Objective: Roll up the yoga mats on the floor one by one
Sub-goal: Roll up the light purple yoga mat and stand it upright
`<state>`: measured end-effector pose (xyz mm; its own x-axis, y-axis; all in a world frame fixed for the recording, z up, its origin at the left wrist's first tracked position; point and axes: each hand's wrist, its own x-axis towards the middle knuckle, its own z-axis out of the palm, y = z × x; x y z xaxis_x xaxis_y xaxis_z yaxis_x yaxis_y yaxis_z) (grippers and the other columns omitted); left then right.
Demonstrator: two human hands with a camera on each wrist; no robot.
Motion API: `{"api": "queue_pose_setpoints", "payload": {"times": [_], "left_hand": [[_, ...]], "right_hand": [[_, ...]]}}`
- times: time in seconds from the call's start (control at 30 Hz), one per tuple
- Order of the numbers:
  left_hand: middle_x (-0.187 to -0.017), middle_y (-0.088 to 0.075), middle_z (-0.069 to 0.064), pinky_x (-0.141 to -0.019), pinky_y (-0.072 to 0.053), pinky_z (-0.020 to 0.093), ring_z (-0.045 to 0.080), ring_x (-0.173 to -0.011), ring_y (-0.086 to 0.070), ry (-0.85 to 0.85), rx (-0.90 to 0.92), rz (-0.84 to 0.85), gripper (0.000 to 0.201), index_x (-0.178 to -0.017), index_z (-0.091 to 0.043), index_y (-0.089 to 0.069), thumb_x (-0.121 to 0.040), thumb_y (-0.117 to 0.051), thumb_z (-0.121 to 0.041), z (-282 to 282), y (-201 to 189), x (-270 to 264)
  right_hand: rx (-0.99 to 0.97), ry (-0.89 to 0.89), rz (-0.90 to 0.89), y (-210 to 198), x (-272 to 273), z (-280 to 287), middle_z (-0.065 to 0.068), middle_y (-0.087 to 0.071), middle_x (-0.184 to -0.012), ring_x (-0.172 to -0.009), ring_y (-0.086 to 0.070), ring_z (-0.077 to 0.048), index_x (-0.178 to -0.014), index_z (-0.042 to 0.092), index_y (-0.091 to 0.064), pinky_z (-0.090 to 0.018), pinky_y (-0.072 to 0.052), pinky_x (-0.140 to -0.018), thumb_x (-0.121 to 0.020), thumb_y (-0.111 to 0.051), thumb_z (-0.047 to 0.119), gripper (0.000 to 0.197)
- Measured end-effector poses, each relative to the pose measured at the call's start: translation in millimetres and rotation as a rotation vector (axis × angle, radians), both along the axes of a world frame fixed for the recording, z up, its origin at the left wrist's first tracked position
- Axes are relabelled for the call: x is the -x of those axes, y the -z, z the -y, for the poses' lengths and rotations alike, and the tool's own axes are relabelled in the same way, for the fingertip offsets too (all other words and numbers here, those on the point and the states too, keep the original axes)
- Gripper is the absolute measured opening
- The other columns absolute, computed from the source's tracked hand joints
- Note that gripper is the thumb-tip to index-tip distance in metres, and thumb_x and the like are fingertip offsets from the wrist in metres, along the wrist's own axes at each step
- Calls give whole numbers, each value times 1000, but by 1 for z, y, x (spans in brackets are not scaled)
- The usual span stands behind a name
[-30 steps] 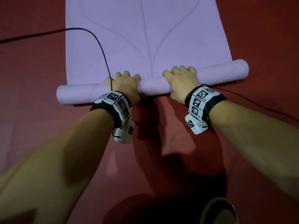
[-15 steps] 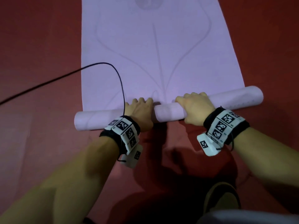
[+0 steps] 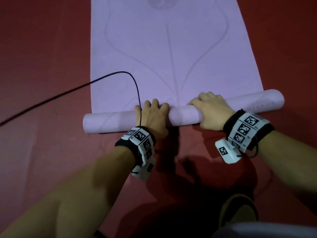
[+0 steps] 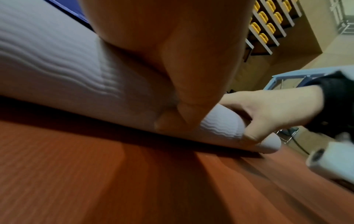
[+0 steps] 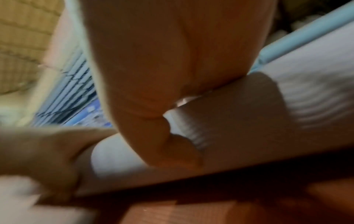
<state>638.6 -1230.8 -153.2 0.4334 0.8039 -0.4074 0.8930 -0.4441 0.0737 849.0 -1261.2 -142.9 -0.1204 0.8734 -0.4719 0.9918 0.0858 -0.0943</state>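
A lilac yoga mat [image 3: 171, 48] lies flat on the red floor and stretches away from me. Its near end is wound into a roll [image 3: 181, 115] lying across the view. My left hand [image 3: 152, 115] lies over the roll left of centre, fingers curved over the top. My right hand [image 3: 210, 109] grips the roll right of centre. In the left wrist view my left thumb [image 4: 191, 91] presses the roll's ribbed near side [image 4: 57, 68], and my right hand [image 4: 268, 113] wraps it further along. The blurred right wrist view shows my right hand [image 5: 162, 75] on the roll [image 5: 249, 136].
A black cable [image 3: 68, 93] loops from my left wrist over the mat's left part and off across the red floor [image 3: 42, 48]. A shoe [image 3: 238, 212] shows at the bottom right. Yellow seats [image 4: 268, 22] and a light blue frame [image 4: 287, 77] stand far off.
The head view has tilted forward, so the roll and hands sit lower and more flat mat shows. Both hands keep their hold on the roll. The cable loop now lies further over the mat.
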Motion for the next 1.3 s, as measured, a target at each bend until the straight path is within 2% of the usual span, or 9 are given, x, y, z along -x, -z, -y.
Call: {"api": "queue_pose_setpoints", "payload": {"times": [0.1, 0.2, 0.3, 0.47, 0.6, 0.83, 1.03, 1.2, 1.3], "left_hand": [[-120, -48, 4, -93, -35, 48, 30, -115, -46, -8, 76, 4, 57, -130, -29, -47, -76, -64, -36, -16, -4, -2], [-121, -50, 4, -93, -37, 47, 30, -115, -48, -12, 131, 9, 56, -131, -29, -47, -78, -62, -37, -28, -6, -3], [-121, -53, 3, -95, -35, 46, 29, -115, -48, -31, 90, 48, 59, -132, -31, -46, -76, -63, -36, -24, -6, -2], [-117, -50, 5, -94, -30, 48, 32, -108, -45, -41, -163, 68, 71, -130, -27, -47, -61, -65, -29, 2, 2, -1], [-116, -50, 3, -94, -33, 48, 32, -109, -47, -58, -125, 27, 66, -126, -28, -47, -63, -67, -26, -10, -1, -6], [-116, -52, 3, -93, -37, 48, 31, -114, -48, -46, 79, 15, 51, -126, -30, -50, -76, -62, -33, -45, -3, -11], [-124, -51, 5, -97, -33, 48, 32, -118, -45, -96, 21, 82, 62, -131, -25, -45, -72, -62, -27, -47, -5, -11], [-125, -47, 6, -104, -30, 51, 33, -116, -44, -36, -121, 24, 72, -131, -21, -41, -65, -67, -27, -31, 0, -10], [-121, -49, 4, -100, -32, 48, 31, -116, -46, -55, -87, 34, 66, -129, -24, -43, -68, -66, -26, -45, -2, -13]], "right_hand": [[-154, -26, 63, 9, 4, 11, -4, -50, -117, -106, -49, -29, -130, 27, -51, -43, -37, -92, -57, -77, 26, 78], [-220, -15, 133, 17, 10, 8, -3, -56, -111, -99, -53, -30, -124, 25, -54, -43, -40, -87, -57, -74, 25, 70], [-175, 11, 126, 14, 11, -3, 0, -58, -109, -99, -55, -28, -120, 29, -54, -40, -39, -86, -61, -70, 30, 61], [-18, 14, 90, 7, 8, -27, -1, -58, -112, -104, -56, -27, -124, 30, -51, -39, -37, -81, -65, -72, 42, 64], [79, 23, 42, 0, 4, -39, -2, -56, -113, -106, -54, -28, -126, 30, -49, -41, -37, -82, -64, -76, 41, 69], [-376, -17, 95, 22, 3, -3, -5, -57, -112, -98, -53, -33, -130, 21, -52, -44, -38, -91, -55, -70, 24, 77], [-164, 43, 87, 9, 4, -37, -1, -57, -110, -102, -55, -29, -122, 29, -51, -42, -37, -89, -63, -71, 36, 62], [82, 45, 43, -3, 0, -69, -2, -59, -113, -106, -57, -29, -127, 31, -49, -39, -35, -82, -66, -75, 41, 67], [31, 34, 11, -4, -4, -67, -4, -55, -116, -107, -54, -30, -128, 29, -50, -40, -36, -84, -65, -75, 41, 69]]}}
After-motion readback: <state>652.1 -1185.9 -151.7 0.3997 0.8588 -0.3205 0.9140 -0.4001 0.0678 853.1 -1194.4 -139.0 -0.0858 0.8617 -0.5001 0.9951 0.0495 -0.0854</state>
